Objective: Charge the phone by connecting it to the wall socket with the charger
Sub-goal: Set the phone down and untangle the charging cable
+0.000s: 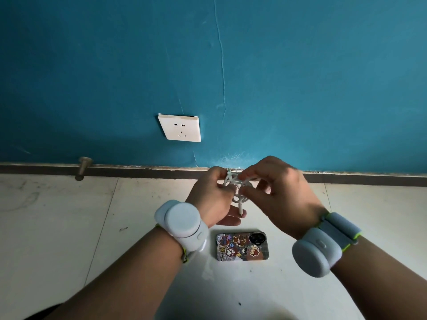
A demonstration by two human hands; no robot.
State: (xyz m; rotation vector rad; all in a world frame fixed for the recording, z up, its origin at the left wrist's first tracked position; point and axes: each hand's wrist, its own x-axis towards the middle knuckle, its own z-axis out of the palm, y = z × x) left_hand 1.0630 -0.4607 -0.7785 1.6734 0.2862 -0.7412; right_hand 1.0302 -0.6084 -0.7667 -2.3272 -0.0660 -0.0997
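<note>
A coiled white charger cable (238,189) is held up between both hands, above the floor. My left hand (213,195) grips the coil's left side, with one connector sticking up near its thumb. My right hand (280,192) pinches the coil from the right. A loose cable end hangs down over my left palm. The phone (241,246) lies face down on the floor just below the hands, its case covered in cartoon stickers. A white wall socket (180,128) sits low on the blue wall, up and to the left of the hands, with nothing plugged in.
A metal door stopper (82,168) juts from the dark skirting board (138,172) at the left. Pale floor tiles (69,227) spread around the phone. Both wrists wear grey strapped devices.
</note>
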